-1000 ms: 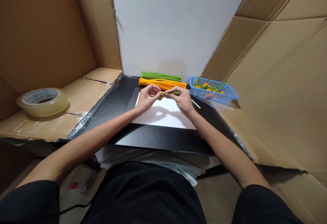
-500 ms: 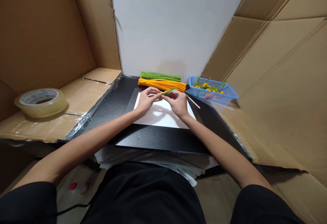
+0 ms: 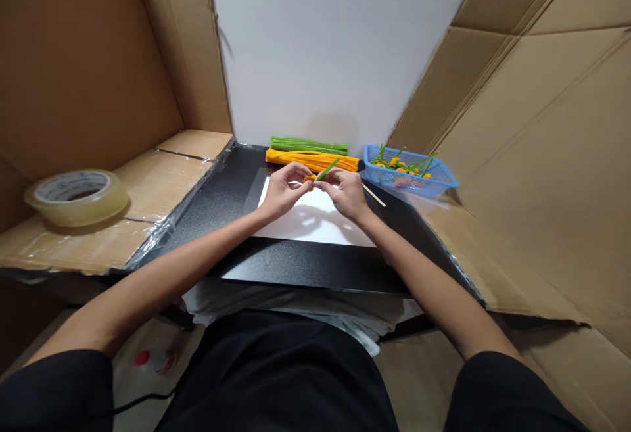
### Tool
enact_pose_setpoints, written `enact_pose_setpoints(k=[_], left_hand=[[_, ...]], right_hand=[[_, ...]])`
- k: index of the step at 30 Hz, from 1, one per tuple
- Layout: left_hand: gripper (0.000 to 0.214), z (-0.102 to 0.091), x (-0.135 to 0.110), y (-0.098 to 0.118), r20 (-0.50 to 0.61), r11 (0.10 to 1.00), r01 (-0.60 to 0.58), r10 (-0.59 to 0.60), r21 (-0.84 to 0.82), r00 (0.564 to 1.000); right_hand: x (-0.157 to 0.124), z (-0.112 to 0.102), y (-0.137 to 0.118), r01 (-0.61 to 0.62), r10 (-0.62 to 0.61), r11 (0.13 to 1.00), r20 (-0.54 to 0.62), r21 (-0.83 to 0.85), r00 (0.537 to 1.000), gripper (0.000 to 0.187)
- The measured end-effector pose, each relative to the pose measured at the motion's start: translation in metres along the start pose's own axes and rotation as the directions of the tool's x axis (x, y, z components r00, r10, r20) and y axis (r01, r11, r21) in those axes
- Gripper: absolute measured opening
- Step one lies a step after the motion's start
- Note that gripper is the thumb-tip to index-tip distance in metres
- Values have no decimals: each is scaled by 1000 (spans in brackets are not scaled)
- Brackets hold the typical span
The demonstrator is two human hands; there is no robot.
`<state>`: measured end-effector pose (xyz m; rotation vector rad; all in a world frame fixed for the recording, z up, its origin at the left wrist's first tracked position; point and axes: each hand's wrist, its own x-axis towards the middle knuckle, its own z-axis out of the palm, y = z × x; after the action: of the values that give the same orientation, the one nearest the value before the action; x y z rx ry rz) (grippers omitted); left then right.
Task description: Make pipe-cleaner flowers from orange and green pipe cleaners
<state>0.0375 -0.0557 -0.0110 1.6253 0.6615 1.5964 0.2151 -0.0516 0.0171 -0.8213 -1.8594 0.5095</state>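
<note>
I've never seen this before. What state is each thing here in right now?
Left hand, pinching an orange-and-green pipe-cleaner piece
Right hand, pinching the same piece
Orange pipe-cleaner bundle, lying flat
Green pipe-cleaner bundle, lying flat
Blue plastic basket, holding green-stemmed orange pieces
Packing tape roll, lying flat on cardboard

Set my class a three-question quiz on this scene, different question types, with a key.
1. True or false: the left hand and right hand pinch a green pipe cleaner above a white paper sheet.
2. Which bundle lies nearer the wall: the green pipe cleaners or the orange pipe cleaners?
3. What round object sits on the cardboard ledge?

Key: 1 true; 2 the green pipe cleaners; 3 a roll of clear tape.
</note>
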Motion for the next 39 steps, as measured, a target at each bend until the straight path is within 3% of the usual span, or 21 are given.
enact_pose_setpoints(k=[4,7,11,14,17,25,29,35,39], left_hand=[[34,1,-1,3,-18,999,-17,18,26,1000],[37,3,-3,5,-53,998,54,-56,-30,997],[40,4,-4,7,-73,976,169,-180,-138,981],[38,4,-4,10,-65,969,198,-210,-146,976],[34,3,-2,10,-47,962,226,-236,-156,971],[47,0,2,0,-15,926,321,-331,-200,944],[56,-2,2,1,24,907,360,-363,-217,931],[59,-4,1,1,15,916,360,-364,-178,931],[57,-5,2,-6,-28,895,424,-432,-141,902]], right_hand=[[-1,4,0,-62,62,997,-3,55,998,39],[-4,8,0,-51,54,997,-51,64,997,39],[-7,6,-2,48,-48,999,-52,10,998,35],[-7,1,-4,144,-143,989,11,-45,990,31],[-6,-2,-5,164,-159,981,55,-104,986,29],[0,-5,7,99,-103,995,168,31,980,44],[0,-4,11,11,-24,997,160,82,987,49],[0,0,12,-95,78,990,157,104,984,45],[1,0,14,-155,121,974,200,167,972,52]])
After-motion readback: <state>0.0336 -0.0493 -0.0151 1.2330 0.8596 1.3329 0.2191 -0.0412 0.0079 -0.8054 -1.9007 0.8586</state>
